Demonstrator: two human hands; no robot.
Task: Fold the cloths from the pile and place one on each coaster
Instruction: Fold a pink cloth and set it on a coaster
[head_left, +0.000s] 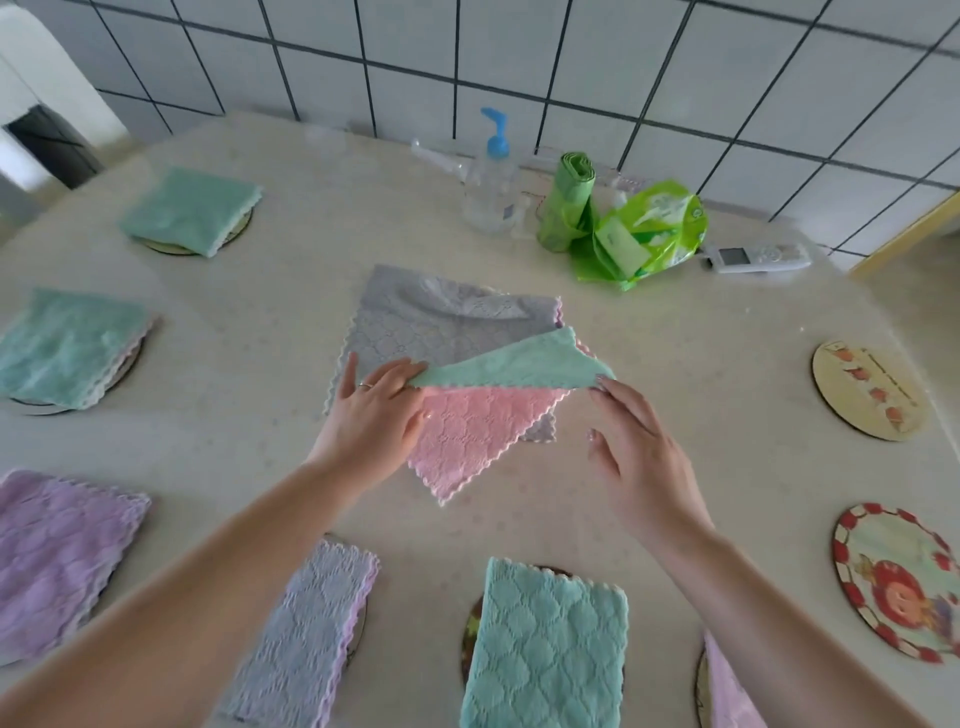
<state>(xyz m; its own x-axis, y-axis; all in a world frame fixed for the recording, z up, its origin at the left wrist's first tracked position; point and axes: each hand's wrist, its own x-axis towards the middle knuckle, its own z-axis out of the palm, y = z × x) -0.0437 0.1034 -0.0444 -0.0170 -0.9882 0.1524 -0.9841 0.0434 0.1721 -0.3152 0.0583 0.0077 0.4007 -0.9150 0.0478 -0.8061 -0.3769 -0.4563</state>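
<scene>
Head view: we are pinching the pink-and-green quilted cloth (483, 410) mid-frame, left hand (371, 415) and right hand (636, 452) gripping opposite scalloped corners.

A pale, speckled table (249, 322) fills most of the view, backed by a wall of white tiles (571, 62) with dark grout lines. At about twelve o'clock on the table stands a clear pump bottle (488, 192) with a blue pump head. Just to its right, toward one o'clock, a roll of green bags (566, 200) stands upright, touching a crumpled bright green plastic packet (649, 234) (its print is too blurred to read). Farther right, near two o'clock, a white remote control (756, 258) lies flat. At ten o'clock, beyond the table's edge, sits a white object (41, 88) with a dark opening.
</scene>
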